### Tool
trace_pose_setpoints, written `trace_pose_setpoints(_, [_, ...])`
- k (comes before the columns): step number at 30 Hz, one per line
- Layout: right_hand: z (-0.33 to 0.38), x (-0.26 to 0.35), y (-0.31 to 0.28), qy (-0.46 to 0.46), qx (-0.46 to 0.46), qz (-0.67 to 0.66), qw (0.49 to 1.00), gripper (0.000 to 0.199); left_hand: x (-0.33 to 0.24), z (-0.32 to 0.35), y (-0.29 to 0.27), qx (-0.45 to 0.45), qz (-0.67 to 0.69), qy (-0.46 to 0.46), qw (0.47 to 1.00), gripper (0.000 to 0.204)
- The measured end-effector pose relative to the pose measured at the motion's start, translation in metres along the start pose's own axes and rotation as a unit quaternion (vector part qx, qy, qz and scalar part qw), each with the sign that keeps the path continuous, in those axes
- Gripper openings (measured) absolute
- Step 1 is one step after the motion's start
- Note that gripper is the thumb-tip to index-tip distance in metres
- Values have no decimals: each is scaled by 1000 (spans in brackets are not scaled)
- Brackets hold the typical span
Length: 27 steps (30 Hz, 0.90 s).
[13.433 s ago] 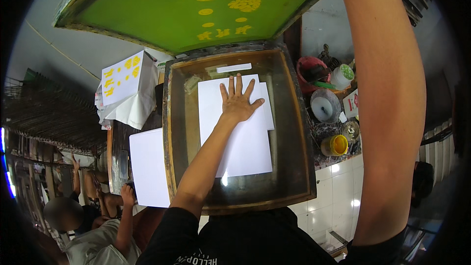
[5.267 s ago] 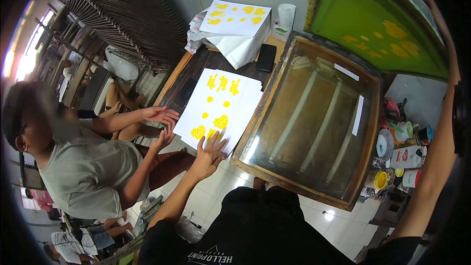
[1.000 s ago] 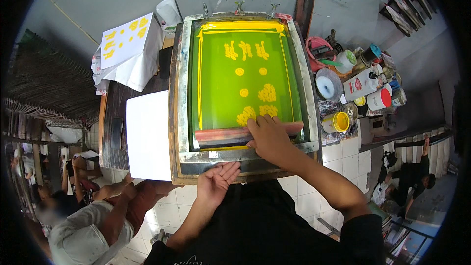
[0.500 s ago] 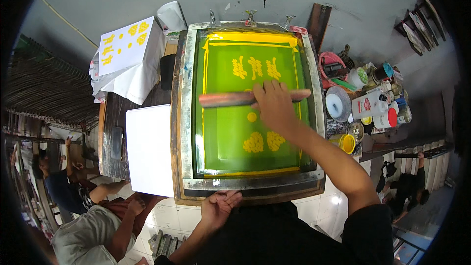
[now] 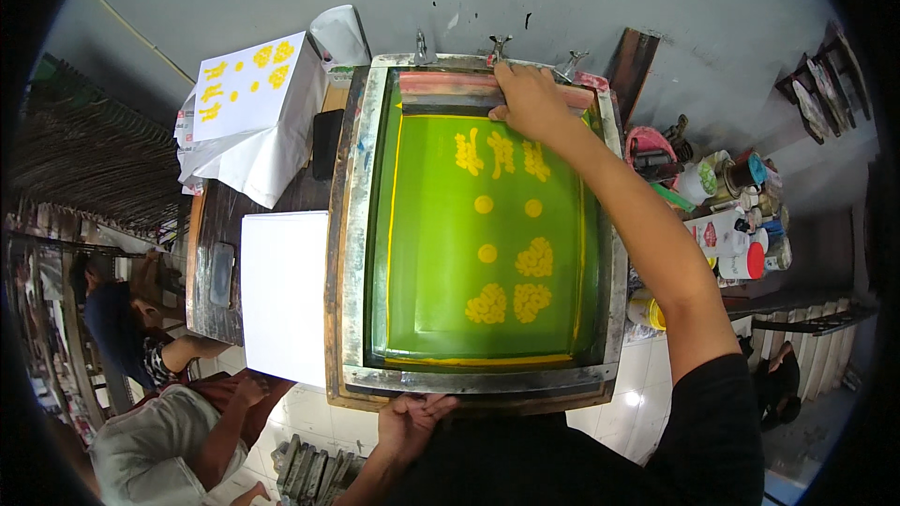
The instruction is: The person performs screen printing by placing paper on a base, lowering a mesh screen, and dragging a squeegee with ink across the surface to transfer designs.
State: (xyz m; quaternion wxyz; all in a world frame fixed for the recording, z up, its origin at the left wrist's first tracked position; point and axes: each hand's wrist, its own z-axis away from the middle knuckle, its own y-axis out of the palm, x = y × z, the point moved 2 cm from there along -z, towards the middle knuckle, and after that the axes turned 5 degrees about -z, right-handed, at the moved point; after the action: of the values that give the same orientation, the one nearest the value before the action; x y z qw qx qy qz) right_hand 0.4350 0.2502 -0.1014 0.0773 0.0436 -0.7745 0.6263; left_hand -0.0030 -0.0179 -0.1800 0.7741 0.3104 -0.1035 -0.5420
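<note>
My right hand [image 5: 536, 103] grips the wooden handle of a long squeegee [image 5: 441, 86], which lies crosswise at the far end of the screen. Beneath it spreads the green mesh of a screen-printing screen [image 5: 431, 225], marked with yellow characters, round dots and clustered shapes. A worn metal frame [image 5: 478, 379] surrounds the mesh. Palm up, my left hand [image 5: 403, 429] rests at the near edge of the frame, its fingers loosely extended toward the right and holding nothing visible. Some of the squeegee's right part is hidden by my right hand and forearm.
White blank paper [image 5: 286, 295] is stacked left of the screen, beside a dark phone [image 5: 221, 274]. Farther back sits a printed yellow-on-white sheet [image 5: 246, 84]. Paint containers [image 5: 722, 232] crowd the right side. Clamps [image 5: 499, 47] line the far edge. A seated person [image 5: 155, 445] is at lower left.
My right hand has pushed the squeegee from mid-screen to the far end, uncovering the dots and more of the clustered shapes. My left hand stays by the near edge. The view has shifted slightly.
</note>
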Motion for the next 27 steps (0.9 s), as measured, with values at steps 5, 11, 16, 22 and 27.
trace_pose_setpoints(5, [-18, -15, -15, 44, 49, -53, 996, 50, 2, -4, -6, 48, 46, 1, 998, 40])
trace_pose_setpoints(11, [-18, -15, -17, 62, 53, -34, 996, 46, 3, -6, -10, 97, 34, 22, 994, 33])
trace_pose_setpoints(16, [20, 12, -14, 44, 2, -8, 999, 41, 4, -7, -10, 118, 50, 26, 991, 30])
trace_pose_setpoints(22, [111, 69, -7, 25, -64, -36, 997, 33, 2, -8, -9, 108, 28, 23, 994, 28])
trace_pose_setpoints(27, [227, 146, -21, 42, -27, -52, 997, 26, 1, -11, -7, 105, 6, 34, 994, 29])
